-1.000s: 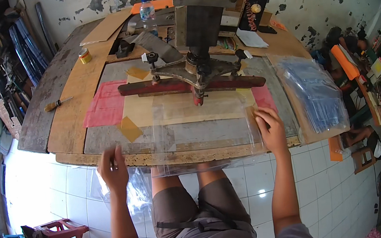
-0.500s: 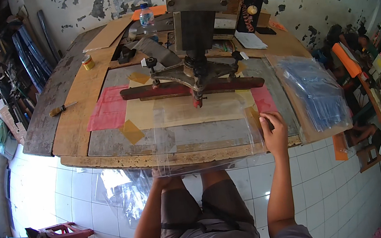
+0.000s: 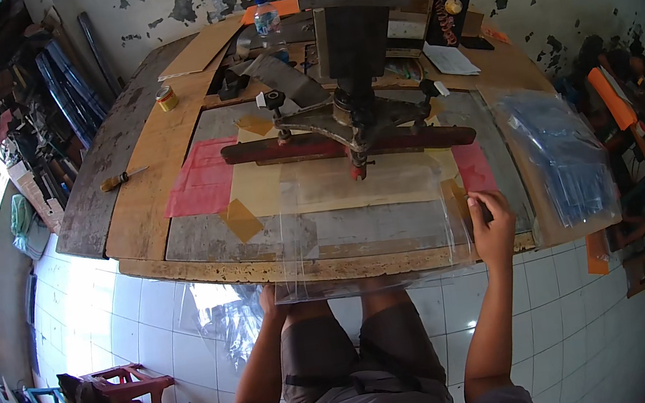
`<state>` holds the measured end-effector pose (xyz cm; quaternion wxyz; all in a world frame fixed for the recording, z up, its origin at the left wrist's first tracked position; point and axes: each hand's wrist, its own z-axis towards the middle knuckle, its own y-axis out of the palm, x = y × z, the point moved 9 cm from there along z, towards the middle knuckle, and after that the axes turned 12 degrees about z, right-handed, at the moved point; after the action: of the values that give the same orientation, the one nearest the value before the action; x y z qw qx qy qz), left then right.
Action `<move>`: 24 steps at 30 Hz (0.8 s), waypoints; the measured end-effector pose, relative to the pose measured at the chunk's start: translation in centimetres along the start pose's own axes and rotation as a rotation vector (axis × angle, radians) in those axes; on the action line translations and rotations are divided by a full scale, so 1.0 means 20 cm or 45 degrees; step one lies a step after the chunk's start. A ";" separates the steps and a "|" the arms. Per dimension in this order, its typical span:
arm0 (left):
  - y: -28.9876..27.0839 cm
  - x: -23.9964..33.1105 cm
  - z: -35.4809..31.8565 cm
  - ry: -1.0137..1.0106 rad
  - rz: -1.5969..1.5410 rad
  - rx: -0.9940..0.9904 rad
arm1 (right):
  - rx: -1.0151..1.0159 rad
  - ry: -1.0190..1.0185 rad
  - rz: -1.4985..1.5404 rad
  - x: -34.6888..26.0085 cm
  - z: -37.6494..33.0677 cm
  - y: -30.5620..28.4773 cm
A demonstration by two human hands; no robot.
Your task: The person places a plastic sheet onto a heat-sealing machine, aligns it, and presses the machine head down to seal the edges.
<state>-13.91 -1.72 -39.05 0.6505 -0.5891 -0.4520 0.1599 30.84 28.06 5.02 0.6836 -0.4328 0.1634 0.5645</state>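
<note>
A clear plastic sheet (image 3: 369, 236) lies under the press head and over the table's front edge. My right hand (image 3: 494, 222) is at its right side, thumb and fingertips pinched together on its edge. My left hand (image 3: 272, 302) is low at the front edge, beside the sheet's near left corner and loose clear plastic (image 3: 227, 316) hanging below the table; its fingers are mostly hidden. Above the sheet is the press's dark red bar (image 3: 348, 146), over a pale yellow sheet (image 3: 254, 191) with pink pieces (image 3: 198, 178) at both ends and brown tape (image 3: 241, 220).
A stack of bluish clear plastic sheets (image 3: 562, 157) lies at the table's right. Leftward are a screwdriver (image 3: 119, 180) and a small yellow can (image 3: 166, 99). Farther back stand a water bottle (image 3: 266, 18) and a dark box with a coiled red hose (image 3: 444, 12). A red stool (image 3: 135, 396) stands lower left.
The whole view has shifted, so the table and press appear farther right. My left hand has moved slightly left relative to the sheet. My right hand stays at the sheet's right edge.
</note>
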 end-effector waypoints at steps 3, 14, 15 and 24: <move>-0.12 0.37 -0.11 0.345 0.017 0.160 | 0.014 -0.015 -0.099 0.01 -0.01 -0.07; 0.23 -0.22 0.10 0.499 0.113 -0.188 | -0.009 -0.040 -0.019 -0.02 0.00 0.01; 0.21 -0.18 0.10 0.561 0.083 -0.090 | -0.005 -0.046 -0.021 -0.02 0.00 0.02; 0.25 -0.31 0.14 0.521 -0.061 -0.065 | 0.122 -0.189 -0.064 -0.09 -0.03 -0.02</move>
<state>-17.86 -3.23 -46.46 0.7171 -0.6147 -0.3284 0.0098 30.86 26.48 6.24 0.7277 -0.3607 0.1282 0.5692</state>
